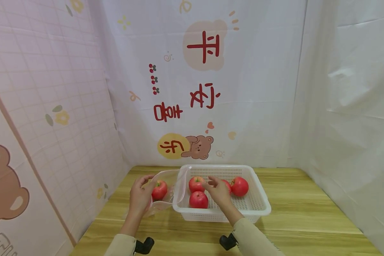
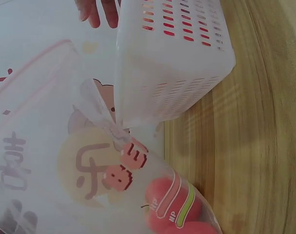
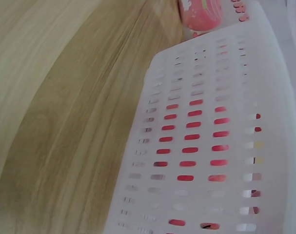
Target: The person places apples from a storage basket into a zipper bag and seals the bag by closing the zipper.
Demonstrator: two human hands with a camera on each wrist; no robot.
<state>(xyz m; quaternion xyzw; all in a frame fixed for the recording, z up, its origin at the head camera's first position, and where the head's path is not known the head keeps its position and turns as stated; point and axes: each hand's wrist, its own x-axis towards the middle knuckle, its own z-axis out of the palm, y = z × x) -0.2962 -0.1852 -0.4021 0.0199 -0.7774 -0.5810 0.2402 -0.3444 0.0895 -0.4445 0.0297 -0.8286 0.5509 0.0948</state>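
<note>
My left hand (image 1: pixel 140 193) holds a clear zip-top plastic bag (image 2: pixel 21 161) by its side, left of a white plastic basket (image 1: pixel 204 216). The bag's mouth gapes toward the basket and overlaps its left rim in the head view. Red apples (image 2: pixel 169 202) lie in the bag's bottom, seen through its printed film. Over the basket hovers my right hand (image 1: pixel 219 192), fingers spread and bent a little, with nothing between them. Near its fingertips are two apples at the left, one red apple (image 1: pixel 198 200) in front of the other. One more apple (image 1: pixel 227 185) is partly hidden behind the hand.
Another apple (image 1: pixel 240 186) sits at the basket's right side. The basket stands on a wood-grain table (image 1: pixel 294 209). White printed cloth (image 1: pixel 256 89) hangs behind and along both sides of the table.
</note>
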